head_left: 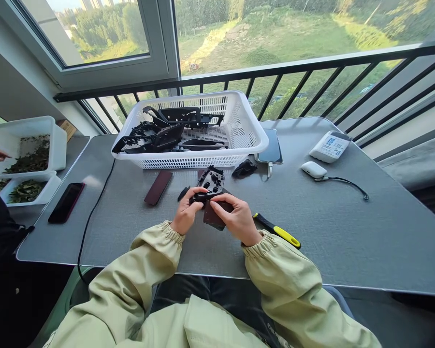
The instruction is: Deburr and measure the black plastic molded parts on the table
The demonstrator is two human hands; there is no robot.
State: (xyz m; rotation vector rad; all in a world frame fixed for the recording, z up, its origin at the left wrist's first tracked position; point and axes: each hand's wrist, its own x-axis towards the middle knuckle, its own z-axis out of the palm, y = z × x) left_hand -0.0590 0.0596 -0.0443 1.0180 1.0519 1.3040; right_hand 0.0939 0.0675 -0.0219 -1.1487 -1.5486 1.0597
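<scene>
Just above the grey table, the left hand gripped a black moulded plastic trim part, whose long axis tilted away toward the basket. The right hand pinched a dark maroon panel against the part's lower edge. A yellow-and-black tool handle lay just beside the right hand, well nearer it than the left. Farther off, a white plastic basket held more black trim pieces.
</scene>
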